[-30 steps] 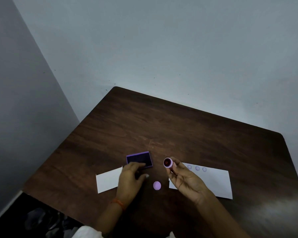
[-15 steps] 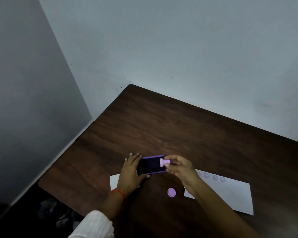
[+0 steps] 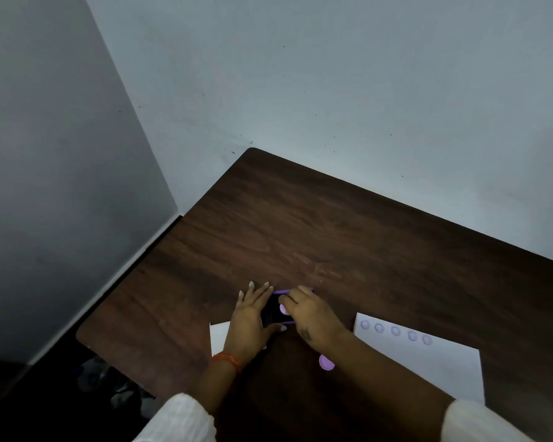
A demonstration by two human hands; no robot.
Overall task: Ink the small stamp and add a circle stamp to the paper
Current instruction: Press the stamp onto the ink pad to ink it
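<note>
The right hand [image 3: 313,317] is pinching the small lilac plastic stamp [image 3: 283,309] between its curled fingertips, and the stamp is showing only as a pale purple patch under those fingers, directly over the dark inked surface of the square purple-rimmed ink pad [image 3: 276,309]; whether the stamp face is actually touching the ink cannot be told, since the fingers are hiding it. The left hand [image 3: 253,317] is lying palm-down against the pad's left side, fingers spread forward on the wood and thumb reaching along the pad's near edge, so it is bracing the pad rather than closing around it. An orange thread bracelet [image 3: 228,360] is circling the left wrist, and white sleeves [image 3: 179,421] are covering both forearms near the bottom of the view. A round lilac plastic cap [image 3: 326,362] is lying on the table just beside the right forearm, on the near side of the hands and apart from the stamp. To the right, well apart from the stamp, a white sheet of paper [image 3: 428,368] is lying flat with a row of five faint purple circle prints [image 3: 395,330] along its far edge. A smaller white paper slip [image 3: 220,338] is lying partly under the left hand. Everything is resting on a dark brown wooden table [image 3: 332,244] set into a corner of pale grey walls [image 3: 332,74].
</note>
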